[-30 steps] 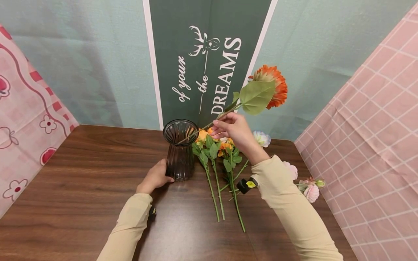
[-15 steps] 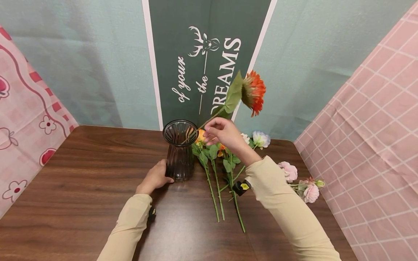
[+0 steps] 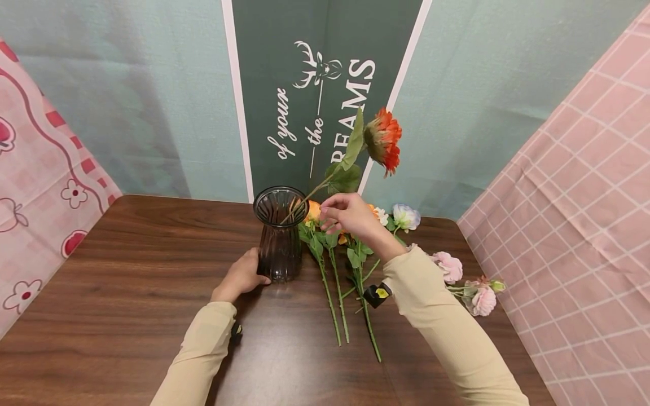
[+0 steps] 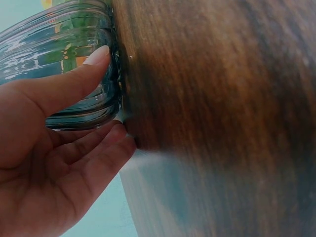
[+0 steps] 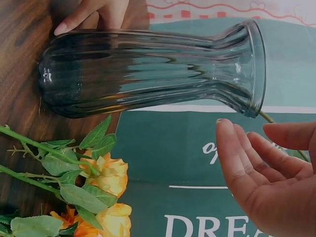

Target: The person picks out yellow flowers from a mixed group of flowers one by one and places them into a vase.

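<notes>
A dark translucent glass vase [image 3: 280,254] stands upright on the wooden table. My left hand [image 3: 242,273] holds it low at the base; in the left wrist view the thumb [image 4: 74,86] lies on the ribbed glass, with the fingers at its other side. An orange-red artificial flower [image 3: 384,141] leans out of the vase mouth to the right, its stem inside the rim. Just below that stem is my right hand [image 3: 350,214], its fingers loosely bent. The right wrist view shows the thumb and fingers parted with nothing between them.
Right of the vase lie several orange flowers [image 5: 111,175] with green stems toward the front. A bluish-white flower [image 3: 406,217] lies behind them, and pink flowers [image 3: 483,300] lie at the table's right edge. Fabric hangs along the back and both sides.
The orange-red flower has swung left and stands more upright, leaning on the vase rim. My right hand has moved left and down and let go of its stem. The left hand is still.
</notes>
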Action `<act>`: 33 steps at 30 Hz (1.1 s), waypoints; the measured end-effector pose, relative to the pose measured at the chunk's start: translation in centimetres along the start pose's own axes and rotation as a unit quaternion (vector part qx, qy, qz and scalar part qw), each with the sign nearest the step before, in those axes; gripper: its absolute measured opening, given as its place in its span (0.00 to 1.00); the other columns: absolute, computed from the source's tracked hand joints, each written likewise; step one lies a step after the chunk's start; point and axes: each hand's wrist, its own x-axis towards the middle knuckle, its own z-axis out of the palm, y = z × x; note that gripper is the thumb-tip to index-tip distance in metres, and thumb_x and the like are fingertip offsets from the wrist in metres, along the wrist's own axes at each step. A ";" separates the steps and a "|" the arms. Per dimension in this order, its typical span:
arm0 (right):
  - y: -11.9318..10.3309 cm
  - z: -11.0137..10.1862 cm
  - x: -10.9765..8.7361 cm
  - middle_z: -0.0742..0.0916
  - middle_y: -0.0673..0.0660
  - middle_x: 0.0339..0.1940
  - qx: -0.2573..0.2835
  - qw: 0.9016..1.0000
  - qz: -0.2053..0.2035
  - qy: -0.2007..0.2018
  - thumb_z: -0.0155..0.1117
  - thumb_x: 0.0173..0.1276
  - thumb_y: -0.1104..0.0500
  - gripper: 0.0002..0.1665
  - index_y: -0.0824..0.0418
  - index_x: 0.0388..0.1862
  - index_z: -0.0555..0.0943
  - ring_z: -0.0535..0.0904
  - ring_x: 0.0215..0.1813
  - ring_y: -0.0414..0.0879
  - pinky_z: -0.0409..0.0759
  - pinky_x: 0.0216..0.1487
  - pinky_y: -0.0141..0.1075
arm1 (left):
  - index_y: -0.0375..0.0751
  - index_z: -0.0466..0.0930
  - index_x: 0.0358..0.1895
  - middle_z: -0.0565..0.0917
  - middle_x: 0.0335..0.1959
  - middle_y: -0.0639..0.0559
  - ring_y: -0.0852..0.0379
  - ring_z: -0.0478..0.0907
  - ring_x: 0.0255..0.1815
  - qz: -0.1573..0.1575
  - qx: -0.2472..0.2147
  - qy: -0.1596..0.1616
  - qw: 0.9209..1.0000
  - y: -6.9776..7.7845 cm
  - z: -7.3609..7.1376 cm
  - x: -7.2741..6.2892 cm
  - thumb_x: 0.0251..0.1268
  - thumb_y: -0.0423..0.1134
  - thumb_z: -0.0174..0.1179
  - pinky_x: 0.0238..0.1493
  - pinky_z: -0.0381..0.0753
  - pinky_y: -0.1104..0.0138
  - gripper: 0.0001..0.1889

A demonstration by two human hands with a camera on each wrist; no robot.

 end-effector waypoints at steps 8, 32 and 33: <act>0.2 -0.1 0.2 0.82 0.66 0.39 -0.002 1.000 -0.021 -0.016 0.49 0.69 0.68 0.24 0.62 0.64 0.67 0.80 0.38 0.61 0.81 0.37 0.45 | 0.21 0.57 0.60 0.65 0.58 0.26 0.34 0.65 0.57 0.001 -0.002 0.002 1.000 0.1 -0.1 -0.1 0.51 0.37 0.68 0.56 0.65 0.48 0.38; 1.2 -0.4 0.0 0.81 0.68 0.41 -0.031 0.999 -0.016 -0.040 0.53 0.68 0.66 0.16 0.69 0.53 0.73 0.80 0.41 0.61 0.81 0.38 0.44 | 0.21 0.56 0.61 0.65 0.59 0.27 0.34 0.64 0.59 -0.001 -0.001 0.000 1.000 -0.1 0.0 0.0 0.51 0.37 0.67 0.57 0.64 0.48 0.39; 1.4 -0.5 -0.1 0.81 0.69 0.41 -0.031 0.999 -0.014 -0.039 0.53 0.68 0.66 0.16 0.69 0.53 0.74 0.80 0.41 0.60 0.81 0.38 0.44 | 0.20 0.56 0.61 0.65 0.59 0.26 0.34 0.64 0.58 -0.001 -0.001 0.000 1.000 -0.1 0.0 0.0 0.51 0.37 0.67 0.57 0.64 0.48 0.39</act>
